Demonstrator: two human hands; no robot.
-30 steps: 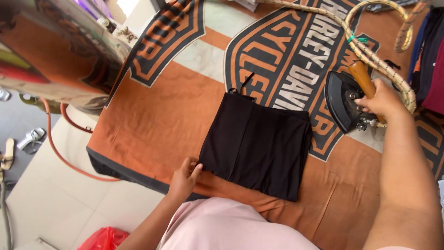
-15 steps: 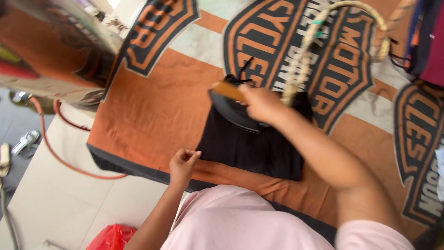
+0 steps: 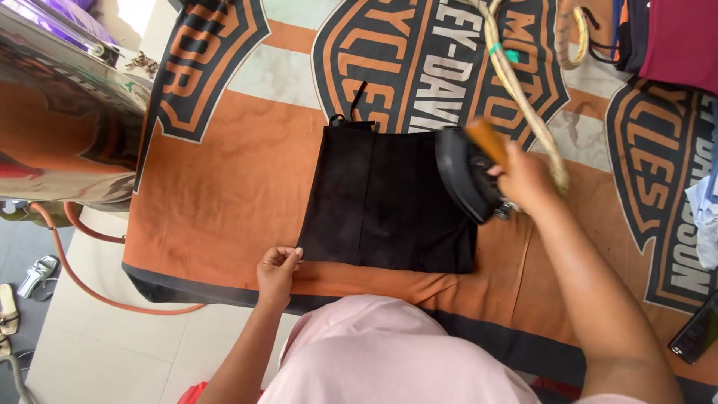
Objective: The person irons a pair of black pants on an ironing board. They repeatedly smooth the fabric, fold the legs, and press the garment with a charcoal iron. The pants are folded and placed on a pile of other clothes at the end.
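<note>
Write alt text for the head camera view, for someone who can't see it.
Seen from above, a person's right hand holds a black iron by its wooden handle at the right edge of a folded black garment, while the left hand pins the garment's near left corner. Both lie on an orange, black and white printed cloth.

One folded black garment (image 3: 389, 202) lies on one orange-and-black cloth (image 3: 224, 187) covering the tabletop, with one black iron (image 3: 464, 179) and one braided cord (image 3: 523, 90). Two hands show, left (image 3: 278, 273) and right (image 3: 523, 179). On the floor lie one orange hose (image 3: 82, 280) and two sandals (image 3: 37, 275), and one dark phone (image 3: 695, 337) sits at the right edge.
</note>
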